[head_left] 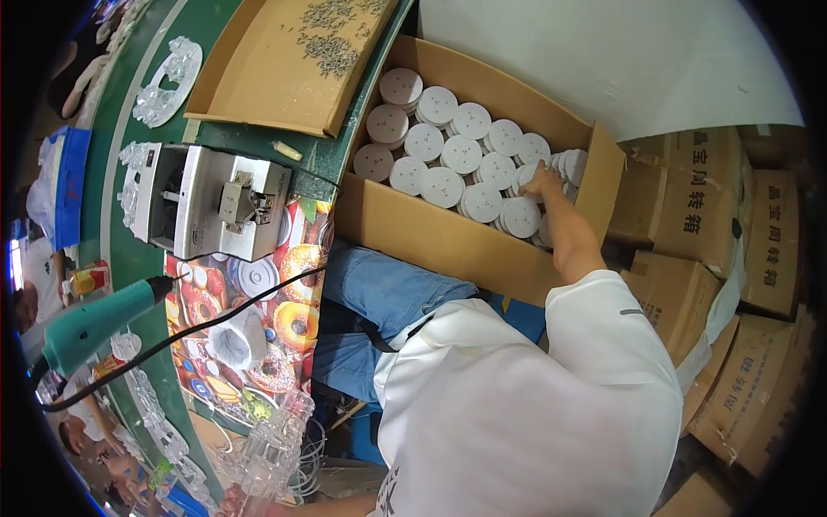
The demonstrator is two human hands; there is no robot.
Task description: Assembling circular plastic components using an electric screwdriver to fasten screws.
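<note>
My right arm stretches into an open cardboard box [413, 220] filled with stacks of round white discs [462, 154], each with small holes at its middle. My right hand [538, 183] is at the box's right end, its fingers bent over a white disc [522, 177] between the stacks; the fingertips are partly hidden. At the lower left, my left hand [233, 500] is closed around the lower part of a clear plastic assembly [274, 444], which stands tilted beside the table edge. The assembly and the picture's rim hide part of that hand.
A green electric screwdriver [103, 326] hangs at the left, its black cable crossing the view. A grey-white machine [220, 202] stands on the green table beside a donut-printed mat [297, 323]. Beyond is a cardboard tray [258, 73] of screws. Cardboard cartons [680, 198] are stacked at the right.
</note>
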